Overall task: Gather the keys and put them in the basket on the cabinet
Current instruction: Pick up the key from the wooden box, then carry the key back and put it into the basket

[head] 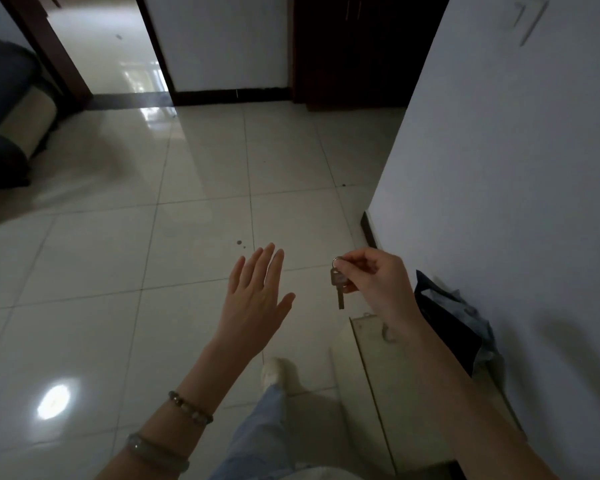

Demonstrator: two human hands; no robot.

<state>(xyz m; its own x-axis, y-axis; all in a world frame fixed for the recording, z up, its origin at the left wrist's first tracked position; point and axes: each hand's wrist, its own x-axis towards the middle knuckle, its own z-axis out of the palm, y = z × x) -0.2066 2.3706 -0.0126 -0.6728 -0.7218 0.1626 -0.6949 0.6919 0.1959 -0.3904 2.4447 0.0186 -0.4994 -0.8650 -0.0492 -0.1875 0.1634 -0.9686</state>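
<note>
Right hand (371,275) pinches the ring of the keys (338,284) betw. thumb and fingertips; the bunch hangs free below, mid-air over the tiled floor (118,258), near the white wall (516,168). At least 1 key visible; count unclear. Left hand (257,296) empty, fingers extended and close together, thumb apart.

Risks, judged: pinch is light, on the ring only, so a swing while walking could drop the keys onto hard tile.

Containers: basket and cabinet not identifiable in view. Dark bag (444,320) by the wall; contents cannot be told.

Glossy tiled floor (194,209), dark bag (440,320) on it
</note>
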